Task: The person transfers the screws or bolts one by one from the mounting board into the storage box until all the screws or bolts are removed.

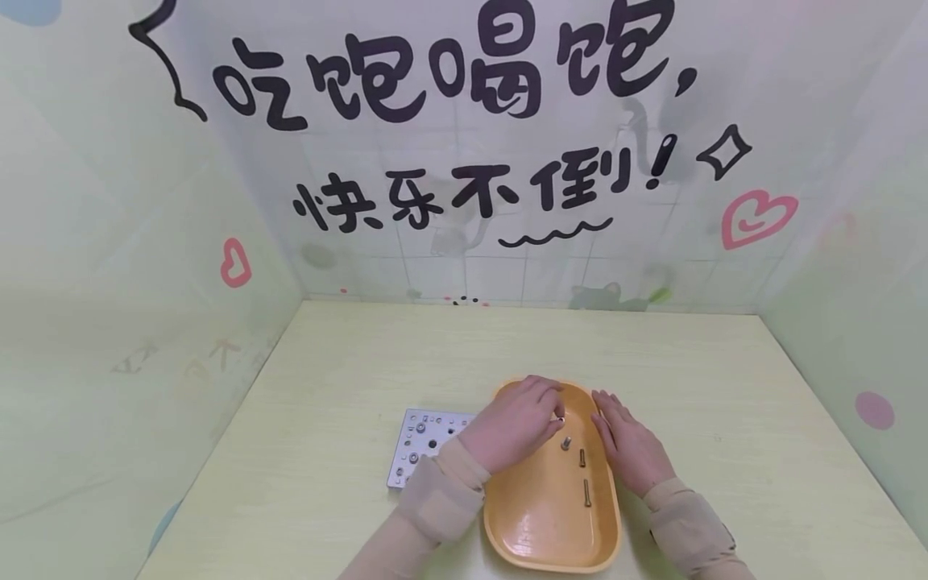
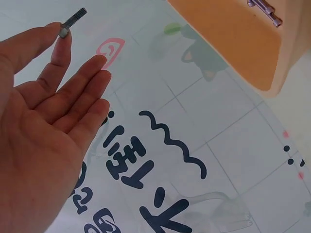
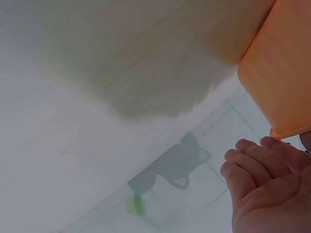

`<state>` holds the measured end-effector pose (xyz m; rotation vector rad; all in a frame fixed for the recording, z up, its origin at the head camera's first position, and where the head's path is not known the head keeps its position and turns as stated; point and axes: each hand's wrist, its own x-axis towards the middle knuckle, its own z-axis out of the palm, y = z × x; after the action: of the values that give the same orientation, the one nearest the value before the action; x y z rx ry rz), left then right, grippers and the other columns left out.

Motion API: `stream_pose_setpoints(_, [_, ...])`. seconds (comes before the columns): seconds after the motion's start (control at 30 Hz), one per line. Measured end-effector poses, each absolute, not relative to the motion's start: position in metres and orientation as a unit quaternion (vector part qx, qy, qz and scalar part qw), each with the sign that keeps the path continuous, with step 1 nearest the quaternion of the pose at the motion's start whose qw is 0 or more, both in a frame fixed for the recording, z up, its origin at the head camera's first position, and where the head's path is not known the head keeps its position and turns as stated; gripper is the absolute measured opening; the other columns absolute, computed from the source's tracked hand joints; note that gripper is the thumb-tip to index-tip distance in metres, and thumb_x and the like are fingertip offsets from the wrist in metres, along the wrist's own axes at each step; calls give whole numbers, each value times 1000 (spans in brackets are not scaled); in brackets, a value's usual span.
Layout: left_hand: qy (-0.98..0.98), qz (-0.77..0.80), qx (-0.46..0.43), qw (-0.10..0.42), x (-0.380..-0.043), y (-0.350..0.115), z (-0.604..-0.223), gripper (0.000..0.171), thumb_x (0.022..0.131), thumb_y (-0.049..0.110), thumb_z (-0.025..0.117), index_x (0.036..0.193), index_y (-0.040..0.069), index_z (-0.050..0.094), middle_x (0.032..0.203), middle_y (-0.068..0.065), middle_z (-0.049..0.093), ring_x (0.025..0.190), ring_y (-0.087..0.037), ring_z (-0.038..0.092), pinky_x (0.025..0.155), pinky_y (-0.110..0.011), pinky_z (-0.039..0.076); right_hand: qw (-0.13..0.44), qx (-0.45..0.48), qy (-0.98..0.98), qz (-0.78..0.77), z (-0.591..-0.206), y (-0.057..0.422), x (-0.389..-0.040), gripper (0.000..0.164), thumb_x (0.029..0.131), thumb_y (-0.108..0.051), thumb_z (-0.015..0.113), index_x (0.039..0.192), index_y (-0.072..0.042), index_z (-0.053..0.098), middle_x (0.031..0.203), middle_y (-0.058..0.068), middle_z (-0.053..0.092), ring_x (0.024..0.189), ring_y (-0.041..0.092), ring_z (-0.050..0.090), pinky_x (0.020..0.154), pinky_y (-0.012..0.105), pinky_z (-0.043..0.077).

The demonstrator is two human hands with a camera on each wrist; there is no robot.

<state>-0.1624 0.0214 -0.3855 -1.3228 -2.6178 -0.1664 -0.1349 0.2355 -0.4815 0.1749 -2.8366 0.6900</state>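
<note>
My left hand (image 1: 511, 423) is over the far part of an orange tray (image 1: 532, 515). Between its thumb and index finger it pinches a small metal bolt (image 2: 74, 22), threaded end pointing away from the palm; the other fingers are loosely extended. Along the tray's right side, my right hand (image 1: 634, 447) rests with its fingers fairly straight, fingertips right at the rim. Inside the tray lie a short bolt (image 1: 566, 443), another slim bolt (image 1: 582, 458) and a longer bolt (image 1: 587, 493).
Left of the tray lies a silvery metal plate (image 1: 418, 443) with many holes and several bolt heads in it, partly hidden by my left forearm. Both stand on a pale table (image 1: 348, 354), enclosed by printed white wall sheets (image 1: 464, 266) at the back and sides.
</note>
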Motion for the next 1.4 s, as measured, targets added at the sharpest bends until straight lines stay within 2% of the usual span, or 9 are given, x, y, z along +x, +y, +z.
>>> stream_pose_setpoints(0.3, [-890, -50, -448, 68, -163, 32, -396, 16, 98, 28, 62, 106, 16, 68, 126, -3, 64, 124, -16, 56, 112, -23, 43, 113, 61, -964, 232, -482, 235, -134, 43, 102, -18, 52, 142, 0, 48, 143, 25, 51, 132, 43, 48, 98, 60, 50])
stream_pose_setpoints(0.53, [-882, -12, -463, 86, -165, 37, -404, 18, 97, 29, 64, 107, 15, 67, 114, 2, 66, 113, -12, 59, 102, -18, 49, 106, 57, -966, 231, -481, 235, -135, 44, 102, -18, 52, 142, 0, 48, 144, 24, 50, 133, 42, 47, 100, 60, 49])
stream_pose_setpoints(0.77, [-888, -13, -456, 66, -165, 39, -409, 18, 96, 29, 64, 106, 13, 65, 107, 3, 65, 109, -12, 59, 101, -17, 49, 109, 58, -965, 230, -481, 235, -135, 44, 102, -18, 52, 141, 1, 49, 143, 24, 51, 133, 42, 47, 100, 60, 49])
stream_pose_setpoints(1.4, [-896, -18, -441, 46, -163, 37, -413, 22, 96, 32, 64, 107, 13, 66, 111, 2, 66, 110, -12, 59, 101, -18, 50, 106, 56, -964, 235, -480, 236, -135, 44, 103, -19, 51, 142, 0, 48, 144, 24, 50, 133, 43, 47, 102, 61, 48])
